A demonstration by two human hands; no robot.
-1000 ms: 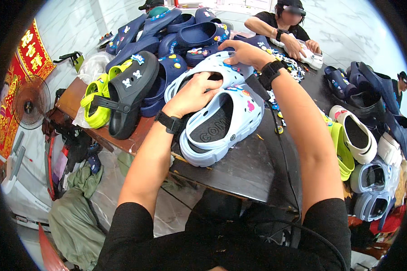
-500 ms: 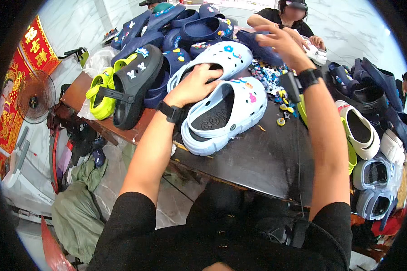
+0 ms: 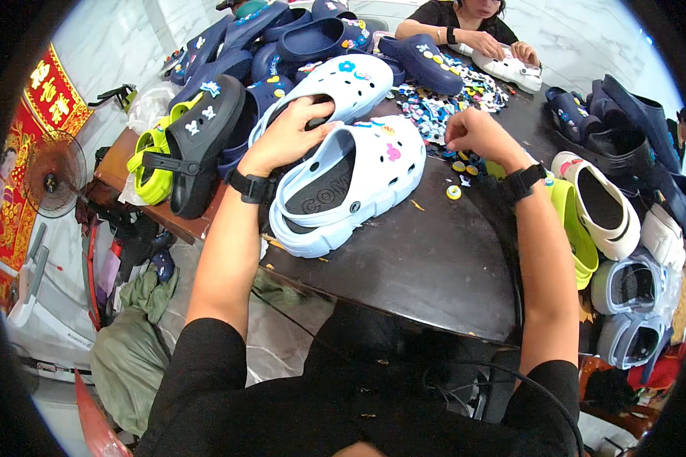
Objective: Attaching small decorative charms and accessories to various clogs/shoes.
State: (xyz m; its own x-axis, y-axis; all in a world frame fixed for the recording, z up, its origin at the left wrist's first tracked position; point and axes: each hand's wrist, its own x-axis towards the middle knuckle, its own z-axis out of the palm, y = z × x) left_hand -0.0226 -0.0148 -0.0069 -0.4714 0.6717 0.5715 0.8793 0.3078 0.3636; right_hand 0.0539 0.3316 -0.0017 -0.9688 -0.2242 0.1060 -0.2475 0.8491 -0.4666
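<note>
Two light blue clogs stand side by side on the dark table in front of me. The nearer clog [image 3: 301,228] shows a black insole and a pink charm among others on its top. Flower and other charms decorate the farther clog [image 3: 358,80]. My left hand [image 3: 286,137] grips the farther clog at its foot opening, some fingers hidden inside. At the near edge of a heap of small colourful shoe charms [image 3: 427,110], my right hand [image 3: 484,141] has its fingers curled and pinched together. Whatever lies between those fingertips is hidden.
Navy clogs [image 3: 312,42] pile up behind. A black clog [image 3: 206,145] and a lime clog [image 3: 154,164] stand left. White clogs [image 3: 629,244], lime and clear-blue ones line the right. Across the table, another person's hands [image 3: 503,52] hold a white clog. A fan [image 3: 53,179] stands far left.
My right hand has come down from above the navy clog to the near edge of the charms, its fingers now curled. My left hand stays on the farther light blue clog. The view has shifted slightly.
</note>
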